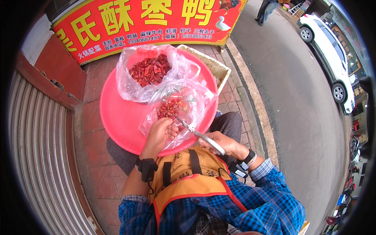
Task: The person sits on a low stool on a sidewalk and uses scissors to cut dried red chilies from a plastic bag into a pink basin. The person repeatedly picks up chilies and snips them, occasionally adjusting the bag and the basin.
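A round pink plastic sieve tray rests across the person's lap. On its far side sits a clear plastic bag of dried red chilies. Nearer lies a second open plastic bag with cut red chili pieces. My left hand is over the near bag's edge, fingers curled and thumb against the index finger; whether a chili is pinched there is too small to tell. My right hand holds grey-handled scissors, their blades pointing over the cut pieces beside my left fingertips.
A white foam box stands behind the tray on the paved sidewalk. A red signboard with yellow writing is beyond it. A ribbed metal shutter is at left. The road at right has a parked white car and a walking person.
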{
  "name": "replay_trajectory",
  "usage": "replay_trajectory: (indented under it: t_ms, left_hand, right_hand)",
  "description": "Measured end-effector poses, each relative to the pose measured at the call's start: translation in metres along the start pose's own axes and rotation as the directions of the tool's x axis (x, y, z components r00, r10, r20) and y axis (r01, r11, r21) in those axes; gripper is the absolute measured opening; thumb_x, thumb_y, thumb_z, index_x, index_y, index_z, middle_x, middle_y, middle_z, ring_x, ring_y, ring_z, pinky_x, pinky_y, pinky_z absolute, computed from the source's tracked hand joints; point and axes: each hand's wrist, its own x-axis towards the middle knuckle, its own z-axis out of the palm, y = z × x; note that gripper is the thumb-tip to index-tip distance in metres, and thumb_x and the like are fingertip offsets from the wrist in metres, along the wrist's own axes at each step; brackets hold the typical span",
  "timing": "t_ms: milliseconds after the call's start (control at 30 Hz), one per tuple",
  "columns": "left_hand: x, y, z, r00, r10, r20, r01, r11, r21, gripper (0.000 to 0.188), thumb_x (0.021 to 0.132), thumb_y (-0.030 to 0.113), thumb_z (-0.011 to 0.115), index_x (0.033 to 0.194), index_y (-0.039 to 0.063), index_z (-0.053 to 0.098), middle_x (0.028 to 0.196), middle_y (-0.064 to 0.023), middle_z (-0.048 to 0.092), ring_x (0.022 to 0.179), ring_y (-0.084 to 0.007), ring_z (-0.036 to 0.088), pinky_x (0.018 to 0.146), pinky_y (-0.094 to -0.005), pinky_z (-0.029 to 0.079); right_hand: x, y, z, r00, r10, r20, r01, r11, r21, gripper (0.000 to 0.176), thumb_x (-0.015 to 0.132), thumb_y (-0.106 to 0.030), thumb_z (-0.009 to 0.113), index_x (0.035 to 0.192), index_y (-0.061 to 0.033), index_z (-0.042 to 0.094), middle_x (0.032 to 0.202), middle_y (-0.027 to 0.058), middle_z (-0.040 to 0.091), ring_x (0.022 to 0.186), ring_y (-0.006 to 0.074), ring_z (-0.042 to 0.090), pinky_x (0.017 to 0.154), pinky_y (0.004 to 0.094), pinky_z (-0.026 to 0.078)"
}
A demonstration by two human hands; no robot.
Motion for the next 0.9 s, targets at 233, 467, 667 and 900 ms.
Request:
replay_trajectory:
  t_ms: [233, 467, 667, 900]
  left_hand:
    - [-0.003, 0.004, 0.003, 1.0, -0.001, -0.002, 0.001, 1.0, -0.002, 0.014, 0.092, 0.019, 0.051, 0.093, 0.006, 0.055, 0.072, -0.006, 0.063, 0.056, -0.0117, 0.058, 0.05, -0.0236, 0.045]
    - [0.003, -0.004, -0.002, 0.999, 0.033, 0.034, -0.031, 0.998, -0.052, 0.013, 0.092, 0.018, 0.051, 0.091, 0.006, 0.055, 0.071, -0.0081, 0.062, 0.054, -0.0165, 0.056, 0.05, -0.0279, 0.045]
    - [0.001, 0.001, -0.004, 0.999, -0.023, 0.034, 0.023, 1.0, 0.006, 0.014, 0.092, 0.02, 0.052, 0.094, 0.006, 0.054, 0.074, -0.007, 0.063, 0.056, -0.0122, 0.06, 0.051, -0.0238, 0.048]
    - [-0.001, 0.004, 0.002, 0.999, -0.049, 0.005, 0.049, 0.999, 0.012, 0.015, 0.09, 0.02, 0.051, 0.091, 0.006, 0.055, 0.072, -0.0057, 0.062, 0.056, -0.0119, 0.058, 0.052, -0.0241, 0.046]
  right_hand:
    - [-0.001, -0.007, 0.002, 0.999, 0.003, 0.048, 0.0, 0.998, -0.061, 0.042, 0.088, -0.051, 0.061, 0.093, -0.0089, 0.066, 0.065, -0.0062, 0.049, 0.054, 0.0032, 0.043, 0.047, 0.0196, 0.034]
    - [0.001, -0.007, 0.007, 0.999, 0.007, 0.035, -0.013, 0.985, 0.175, 0.039, 0.091, -0.04, 0.062, 0.105, -0.0036, 0.062, 0.069, -0.0056, 0.05, 0.053, 0.0022, 0.046, 0.043, 0.0165, 0.034]
    - [-0.001, -0.011, 0.008, 1.0, 0.02, 0.017, -0.021, 0.999, 0.043, 0.04, 0.09, -0.046, 0.061, 0.093, -0.0052, 0.061, 0.065, -0.0063, 0.048, 0.044, 0.0013, 0.043, 0.038, 0.0165, 0.029]
    - [-0.005, -0.015, 0.007, 0.999, 0.035, 0.006, -0.035, 0.999, 0.002, 0.037, 0.091, -0.043, 0.061, 0.09, -0.0057, 0.062, 0.064, -0.0074, 0.047, 0.046, 0.0004, 0.041, 0.039, 0.0161, 0.029]
